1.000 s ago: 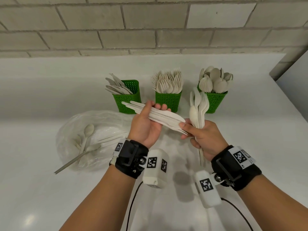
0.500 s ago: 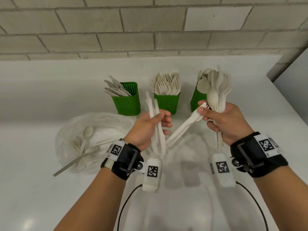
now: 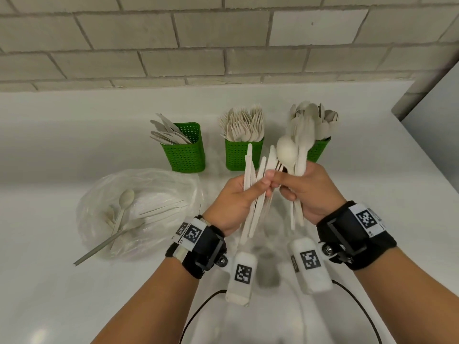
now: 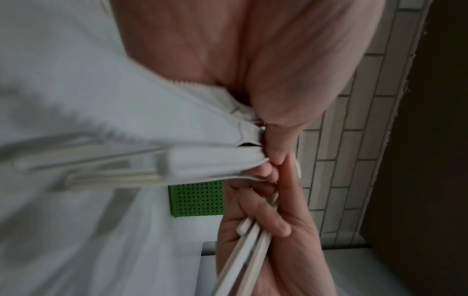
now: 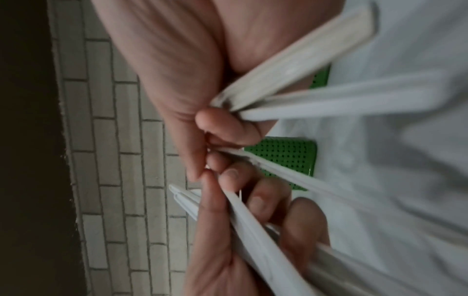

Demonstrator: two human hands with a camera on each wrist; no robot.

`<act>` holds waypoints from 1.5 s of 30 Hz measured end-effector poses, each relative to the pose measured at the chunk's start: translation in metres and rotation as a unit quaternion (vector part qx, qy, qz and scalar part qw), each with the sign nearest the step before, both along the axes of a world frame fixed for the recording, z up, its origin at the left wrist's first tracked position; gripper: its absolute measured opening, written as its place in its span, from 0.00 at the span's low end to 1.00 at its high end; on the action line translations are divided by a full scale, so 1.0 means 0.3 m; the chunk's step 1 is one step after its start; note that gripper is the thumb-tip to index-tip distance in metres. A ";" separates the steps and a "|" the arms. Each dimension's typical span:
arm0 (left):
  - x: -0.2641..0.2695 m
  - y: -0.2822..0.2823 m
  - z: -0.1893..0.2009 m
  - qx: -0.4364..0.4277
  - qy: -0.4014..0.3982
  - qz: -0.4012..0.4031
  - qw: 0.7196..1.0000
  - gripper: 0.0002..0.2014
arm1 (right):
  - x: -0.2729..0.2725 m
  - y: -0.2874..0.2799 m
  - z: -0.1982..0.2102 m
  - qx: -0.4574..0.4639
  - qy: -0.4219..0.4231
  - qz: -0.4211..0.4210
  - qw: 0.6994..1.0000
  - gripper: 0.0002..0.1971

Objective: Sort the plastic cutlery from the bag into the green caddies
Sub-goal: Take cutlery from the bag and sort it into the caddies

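— Above the white bench (image 3: 372, 194), where exactly were your hands?

— Close together, fingertips touching, in front of the middle caddy (image 3: 243, 155). My left hand (image 3: 238, 197) was curled round a bundle of knives (image 3: 250, 170), blades up, handles hanging below my palm. My right hand (image 3: 305, 192) was closed round a bunch of spoons (image 3: 288, 151), bowls up, in front of the right caddy (image 3: 319, 150). A fork's tines showed between the two hands; I could not tell which one held it.

— And the rest of the cutlery?

— The left caddy (image 3: 186, 155) held knives, the middle forks, the right spoons. The clear bag (image 3: 139, 209) lay to my left, well apart from my hands, with a spoon and some other pieces inside and one handle poking out onto the bench.

— Anything hard to make out?

— Both wrist views were blurred, mostly palm and handles. The wristbands carried black-and-white square codes, no readable words.
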State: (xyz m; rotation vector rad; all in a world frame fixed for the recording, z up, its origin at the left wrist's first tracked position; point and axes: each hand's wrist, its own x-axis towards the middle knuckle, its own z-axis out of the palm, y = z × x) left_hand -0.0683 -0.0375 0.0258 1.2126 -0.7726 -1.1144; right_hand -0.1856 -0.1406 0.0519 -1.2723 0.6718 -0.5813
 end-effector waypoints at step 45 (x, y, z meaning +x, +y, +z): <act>0.030 0.005 0.007 0.096 0.181 0.047 0.978 0.13 | -0.044 -0.043 -0.051 -0.393 0.119 0.044 0.911 0.07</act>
